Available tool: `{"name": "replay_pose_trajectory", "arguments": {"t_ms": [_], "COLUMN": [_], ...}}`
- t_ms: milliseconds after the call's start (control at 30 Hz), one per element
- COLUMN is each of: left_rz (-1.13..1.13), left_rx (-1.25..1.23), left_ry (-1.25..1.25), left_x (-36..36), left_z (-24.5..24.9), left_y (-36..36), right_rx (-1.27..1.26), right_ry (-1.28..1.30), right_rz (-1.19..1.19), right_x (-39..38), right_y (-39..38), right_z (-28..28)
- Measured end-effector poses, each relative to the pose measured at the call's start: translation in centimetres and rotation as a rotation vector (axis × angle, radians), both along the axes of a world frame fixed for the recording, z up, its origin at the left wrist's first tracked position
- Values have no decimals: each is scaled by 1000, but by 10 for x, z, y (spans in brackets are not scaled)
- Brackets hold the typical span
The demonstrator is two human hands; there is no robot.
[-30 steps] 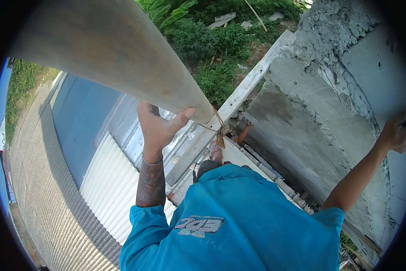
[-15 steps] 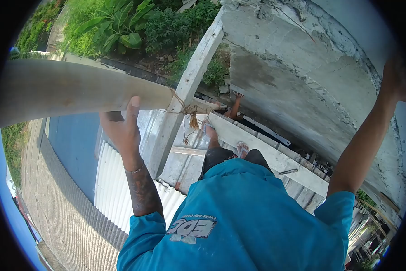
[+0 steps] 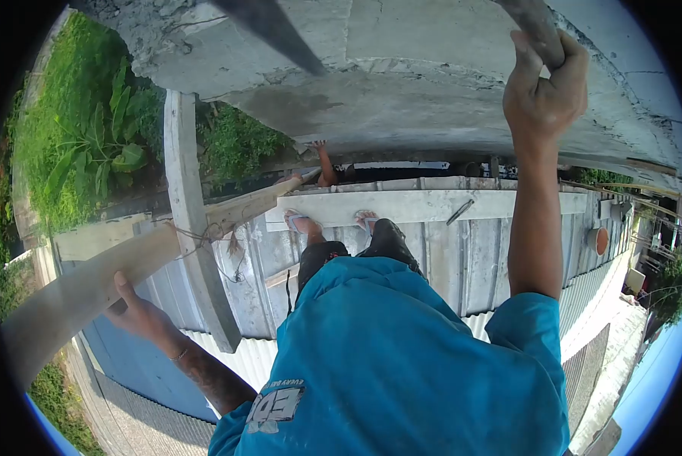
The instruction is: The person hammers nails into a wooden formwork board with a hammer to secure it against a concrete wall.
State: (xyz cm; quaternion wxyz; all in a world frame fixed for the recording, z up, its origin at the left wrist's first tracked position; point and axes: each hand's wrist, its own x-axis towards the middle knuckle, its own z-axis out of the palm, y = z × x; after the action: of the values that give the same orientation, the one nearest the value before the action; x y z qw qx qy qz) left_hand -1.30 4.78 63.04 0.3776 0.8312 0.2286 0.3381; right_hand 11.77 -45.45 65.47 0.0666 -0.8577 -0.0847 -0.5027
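My left hand (image 3: 140, 311) is at the lower edge of a long pale wooden beam (image 3: 90, 277), thumb against its side and fingers partly hidden behind it. Rope (image 3: 197, 237) ties the beam to a whitish post (image 3: 185, 167). Raised at the upper right, my right hand (image 3: 546, 99) is closed around a grey rod-like piece (image 3: 535, 26), whose far end is out of view. A rough concrete wall (image 3: 432, 99) rises in front. A blurred dark pointed object (image 3: 273, 30) shows at the top; what it is I cannot tell.
My sandalled feet (image 3: 365, 220) stand on a pale plank (image 3: 417, 207) over metal roofing (image 3: 462, 251). A dark slim tool (image 3: 460, 212) lies on the plank. Beyond its left part, another person's raised hand and arm (image 3: 326, 163) show beside the wall. Plants (image 3: 113, 152) grow at the left.
The view has turned towards the right, and the beam and post appear farther left. My right hand, blurred at the edge before, now shows clearly around the grey piece. The dark pointed object has appeared.
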Motion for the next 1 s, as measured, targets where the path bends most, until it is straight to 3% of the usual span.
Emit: {"name": "replay_pose_trajectory", "arguments": {"t_ms": [67,133,267,333,467,533,600,667,700,833,1000], "left_rz": [-24,-19,16,10,8,18,22,46,60,-1,-11], "left_rx": [-17,-1,56,34,-9,-20,-49,-68,-73,-135,-159], "left_ry": [-56,-87,-125,-154,-174,-145,-106,-101,-97,-145,-147], "left_x": [5,8,12,14,15,13,13,12,12,9,10], "left_z": [-3,-6,-13,-19,-23,-19,-16,-13,-11,-5,-3], "left_y": [-5,-5,-5,-3,-4,-6,-6,-11,-13,-11,-12], "right_rx": [203,235,674,770,886,981,1557,1691,1757,1457,1398], "right_ry": [185,391,956,1264,1642,1756,1664,1502,1426,1724,1558], "right_rz": [-24,-115,-703,-957,-1307,-1380,-1519,-1518,-1512,-1262,-1086], "right_x": [-65,-143,-299,-351,-432,-464,-495,-541,-546,-503,-371], "right_y": [-11,-29,15,35,45,35,24,14,6,-25,-34], "right_z": [-50,-114,-199,-229,-281,-306,-347,-395,-411,-407,-376]}}
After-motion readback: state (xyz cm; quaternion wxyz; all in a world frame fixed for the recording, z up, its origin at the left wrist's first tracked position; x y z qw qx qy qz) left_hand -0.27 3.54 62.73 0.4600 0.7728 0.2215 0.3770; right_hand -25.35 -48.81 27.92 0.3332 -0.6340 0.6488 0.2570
